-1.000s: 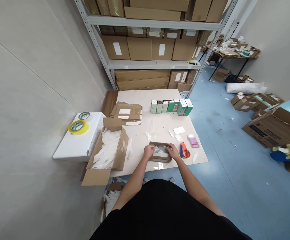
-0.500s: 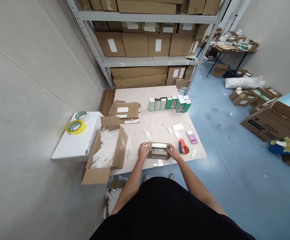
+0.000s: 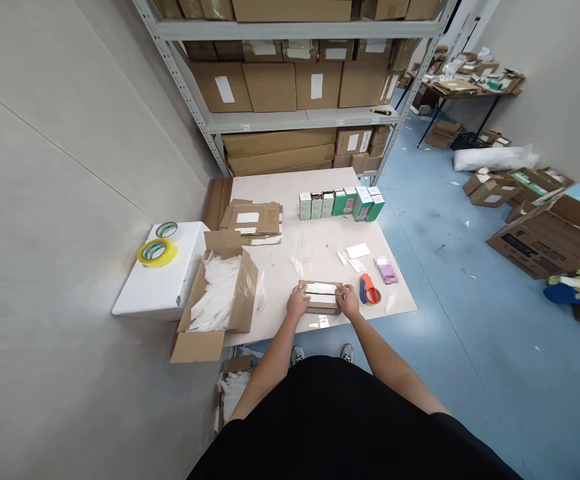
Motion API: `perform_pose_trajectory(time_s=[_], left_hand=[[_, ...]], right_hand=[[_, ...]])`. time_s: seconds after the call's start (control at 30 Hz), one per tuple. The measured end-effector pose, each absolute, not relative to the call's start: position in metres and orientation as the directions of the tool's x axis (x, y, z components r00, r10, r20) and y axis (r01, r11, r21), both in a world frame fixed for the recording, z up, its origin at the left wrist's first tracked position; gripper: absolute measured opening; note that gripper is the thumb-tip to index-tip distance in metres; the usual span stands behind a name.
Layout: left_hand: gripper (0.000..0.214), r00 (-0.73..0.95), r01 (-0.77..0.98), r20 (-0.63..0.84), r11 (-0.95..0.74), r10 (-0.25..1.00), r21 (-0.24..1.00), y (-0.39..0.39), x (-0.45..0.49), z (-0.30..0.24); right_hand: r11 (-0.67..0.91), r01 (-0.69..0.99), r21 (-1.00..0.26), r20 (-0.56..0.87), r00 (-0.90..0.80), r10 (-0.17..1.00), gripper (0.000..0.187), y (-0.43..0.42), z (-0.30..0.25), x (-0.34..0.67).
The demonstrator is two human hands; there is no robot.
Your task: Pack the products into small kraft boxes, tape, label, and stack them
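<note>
From the head camera, looking down: a small cardboard box (image 3: 321, 308) sits near the front edge of a pale table (image 3: 280, 181), between a person's two bare hands. The left hand (image 3: 297, 302) is clamped on the box's left end and the right hand (image 3: 349, 301) on its right end; the fingertips are too small to make out. The top flaps lie nearly together, a thin dark line between their white strips, so the contents are hidden. Just right of the right hand is an orange-and-blue tape dispenser (image 3: 369, 291); beyond it, a purplish item (image 3: 387, 271) is blurred into squares. Left, an open carton (image 3: 243, 303) holds crumpled white material (image 3: 216, 293). The shelving rack (image 3: 290, 122) behind is cut off at the top.
</note>
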State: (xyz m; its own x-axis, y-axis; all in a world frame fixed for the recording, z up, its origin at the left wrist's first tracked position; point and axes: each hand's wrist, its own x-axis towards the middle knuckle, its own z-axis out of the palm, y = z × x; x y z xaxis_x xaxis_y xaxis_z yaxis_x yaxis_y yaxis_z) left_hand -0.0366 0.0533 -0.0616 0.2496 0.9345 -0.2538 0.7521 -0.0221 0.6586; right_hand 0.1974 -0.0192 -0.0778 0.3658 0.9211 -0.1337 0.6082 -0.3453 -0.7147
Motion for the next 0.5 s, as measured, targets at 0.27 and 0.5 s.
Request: perform_pose_trajectory(time_s=[0.27, 0.5], left_hand=[[0.052, 0.228, 0.792, -0.2, -0.062, 0.953, 0.608, 0.037, -0.04, -0.067], [0.11, 0.325, 0.891, -0.413, -0.128, 0.851, 0.436, 0.044, -0.04, -0.048]], right_hand=[[-0.401, 0.586, -0.704, -0.124, 0.455, 0.882, 0.053, -0.034, -0.084, 0.181], [-0.384, 0.61, -0.693, -0.034, 0.505, 0.863, 0.055, -0.04, -0.074, 0.243]])
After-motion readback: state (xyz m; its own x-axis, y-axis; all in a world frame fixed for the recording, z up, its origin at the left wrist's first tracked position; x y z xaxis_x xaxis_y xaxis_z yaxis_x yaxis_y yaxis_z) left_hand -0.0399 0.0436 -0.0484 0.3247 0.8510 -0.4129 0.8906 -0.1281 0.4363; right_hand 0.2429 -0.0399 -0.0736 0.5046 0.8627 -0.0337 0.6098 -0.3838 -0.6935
